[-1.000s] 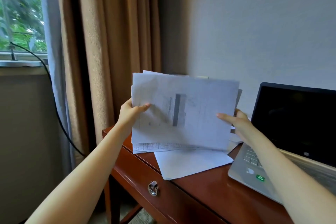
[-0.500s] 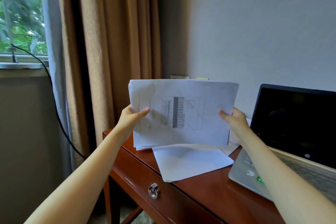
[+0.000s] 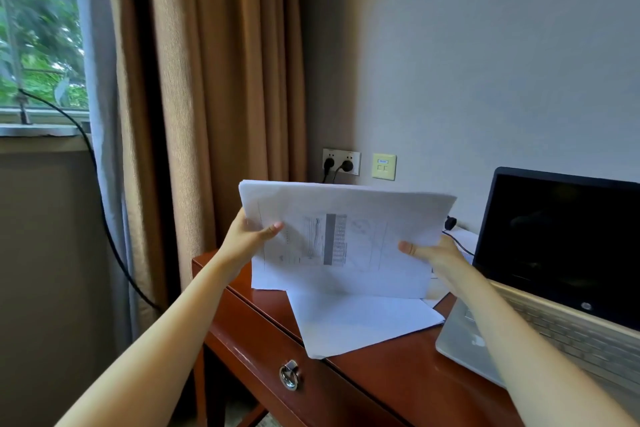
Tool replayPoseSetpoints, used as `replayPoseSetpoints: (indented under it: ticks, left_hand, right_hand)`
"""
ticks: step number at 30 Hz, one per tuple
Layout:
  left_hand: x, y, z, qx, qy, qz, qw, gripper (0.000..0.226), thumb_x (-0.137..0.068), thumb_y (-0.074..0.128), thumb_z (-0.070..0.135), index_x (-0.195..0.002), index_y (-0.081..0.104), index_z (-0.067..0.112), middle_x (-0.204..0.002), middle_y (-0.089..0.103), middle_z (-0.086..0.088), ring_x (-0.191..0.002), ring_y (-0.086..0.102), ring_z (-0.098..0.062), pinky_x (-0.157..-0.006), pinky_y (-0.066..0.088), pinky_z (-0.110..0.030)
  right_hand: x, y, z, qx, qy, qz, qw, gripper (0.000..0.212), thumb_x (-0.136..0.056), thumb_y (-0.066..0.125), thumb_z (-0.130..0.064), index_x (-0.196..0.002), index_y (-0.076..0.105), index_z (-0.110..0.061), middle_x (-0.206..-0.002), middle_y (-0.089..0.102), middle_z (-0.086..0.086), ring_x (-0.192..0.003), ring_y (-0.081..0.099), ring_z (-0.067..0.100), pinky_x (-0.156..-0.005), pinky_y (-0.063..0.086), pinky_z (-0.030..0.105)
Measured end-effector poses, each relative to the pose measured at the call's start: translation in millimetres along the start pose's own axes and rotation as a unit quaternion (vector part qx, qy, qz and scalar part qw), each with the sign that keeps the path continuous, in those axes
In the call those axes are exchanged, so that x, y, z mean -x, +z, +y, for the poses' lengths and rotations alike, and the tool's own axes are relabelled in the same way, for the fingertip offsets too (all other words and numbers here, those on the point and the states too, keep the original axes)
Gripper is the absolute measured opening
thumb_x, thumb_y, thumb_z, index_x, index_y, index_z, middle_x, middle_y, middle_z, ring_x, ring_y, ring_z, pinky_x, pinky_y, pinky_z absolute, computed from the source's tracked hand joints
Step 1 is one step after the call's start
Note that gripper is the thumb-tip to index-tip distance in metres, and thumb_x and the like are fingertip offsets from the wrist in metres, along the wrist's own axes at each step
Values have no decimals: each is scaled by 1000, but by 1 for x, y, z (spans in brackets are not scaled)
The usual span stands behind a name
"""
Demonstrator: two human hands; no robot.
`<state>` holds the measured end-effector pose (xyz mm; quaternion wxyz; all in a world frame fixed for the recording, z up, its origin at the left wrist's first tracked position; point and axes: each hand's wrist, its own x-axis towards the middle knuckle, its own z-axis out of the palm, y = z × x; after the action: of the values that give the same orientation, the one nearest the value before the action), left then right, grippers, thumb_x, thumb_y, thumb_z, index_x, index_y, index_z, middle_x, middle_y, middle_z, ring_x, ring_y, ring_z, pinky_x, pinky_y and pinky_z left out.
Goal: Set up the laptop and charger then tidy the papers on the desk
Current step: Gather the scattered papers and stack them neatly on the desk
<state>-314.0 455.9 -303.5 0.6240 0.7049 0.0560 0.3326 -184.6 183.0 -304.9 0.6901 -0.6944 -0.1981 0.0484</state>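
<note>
We hold the stack of white printed papers (image 3: 346, 239) up over the left end of the brown wooden desk (image 3: 398, 392). Our left hand (image 3: 249, 239) grips its left edge, thumb in front and fingers behind. Our right hand (image 3: 433, 253) grips its right edge the same way.

A second ago the sheets stuck out at different heights. Now their edges line up, and the stack sits lower than before. Because it has dropped, the white wall socket (image 3: 341, 162) with two black plugs shows on the wall behind the desk, and so does a small cream wall plate (image 3: 384, 166) beside it.

The bottom edge of the stack meets a loose white sheet (image 3: 363, 326) that lies flat on the desk. We cannot tell if they touch. One corner of that sheet pokes out over the desk's front edge, above the drawer's silver ring pull (image 3: 289, 380).

The open silver laptop with a dark screen (image 3: 554, 253) stands on the right part of the desk, just beside our right hand. A thin black charger cable (image 3: 457, 243) runs along the back of the desk next to it.

The long brown curtain (image 3: 214, 80) hangs close to the left end of the desk. There is bare wood on the desk in front, between the loose sheet and the laptop.
</note>
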Motion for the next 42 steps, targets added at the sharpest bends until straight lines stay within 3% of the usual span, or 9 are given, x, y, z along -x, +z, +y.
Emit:
replayPoseSetpoints:
  ticks: [8, 13, 17, 22, 26, 30, 36, 40, 42]
  left_hand:
    - [-9, -2, 10, 24, 13, 18, 999, 29, -83, 65, 3, -108, 54, 14, -94, 62, 8, -84, 60, -8, -73, 49, -25]
    - [2, -13, -13, -38, -37, -45, 998, 24, -84, 65, 3, -105, 56, 13, -96, 65, 1, -95, 63, -22, -72, 54, -23]
    - [12, -16, -28, -87, -74, -66, 991, 13, -83, 65, 0, -94, 65, 6, -90, 67, 2, -92, 62, -18, -87, 52, -26]
    - [13, -11, -17, -89, -32, 2, 996, 21, -81, 70, 6, -85, 61, 25, -85, 62, 8, -80, 58, -10, -62, 48, -12]
    - [11, -13, -18, -44, -55, 82, 994, 11, -80, 72, 14, -87, 64, 14, -78, 64, 2, -58, 62, 0, -44, 42, -4]
    - [9, -5, -24, 108, -129, 152, 974, 32, -81, 71, 17, -110, 63, 6, -89, 63, -4, -66, 61, -9, -50, 49, -17]
    - [11, 20, -18, 341, -204, 201, 895, 38, -85, 66, 8, -122, 55, 5, -114, 64, -11, -78, 66, -16, -58, 56, -21]
    - [21, 53, -14, 293, -235, 60, 925, 37, -89, 62, 17, -123, 50, 12, -107, 65, -11, -85, 67, -24, -62, 58, -34]
    - [21, 63, -17, 249, -259, 81, 930, 38, -88, 63, 16, -123, 49, 10, -106, 63, -10, -84, 62, -25, -69, 54, -38]
  right_hand:
    - [-8, 2, -16, 14, -39, 11, 999, 21, -75, 74, -8, -89, 60, -16, -99, 65, 5, -106, 60, 28, -95, 46, 38]
    - [1, 0, -8, 9, 7, -43, 999, 67, -40, 91, -37, -96, 61, -17, -110, 65, 5, -103, 60, 24, -96, 45, 37]
    - [2, 6, 5, 2, -7, -8, 1000, 43, -78, 74, -12, -118, 57, -6, -121, 61, 13, -102, 57, 22, -96, 43, 35]
    - [-2, 10, 5, -75, 15, 67, 995, 39, -85, 65, -8, -122, 56, 1, -115, 63, 17, -98, 59, 28, -90, 48, 39]
    - [2, 14, 12, -127, 74, 58, 987, 38, -87, 62, -8, -123, 54, 1, -100, 64, 8, -90, 60, 23, -71, 55, 24]
    - [5, 24, 20, -137, 94, 70, 984, 50, -90, 60, -12, -136, 42, -2, -126, 47, -3, -125, 43, 23, -106, 32, 36]
    - [10, 44, 26, -170, 109, 106, 974, 41, -89, 62, -11, -127, 52, 2, -119, 58, 14, -102, 51, 22, -92, 42, 36]
    - [17, 70, 25, -212, 130, 85, 965, 35, -87, 64, -12, -120, 57, 0, -116, 59, 12, -103, 55, 25, -90, 46, 39]
    - [22, 76, 25, -215, 132, 69, 965, 29, -86, 64, -6, -114, 60, 0, -110, 62, 12, -98, 57, 24, -82, 49, 35]
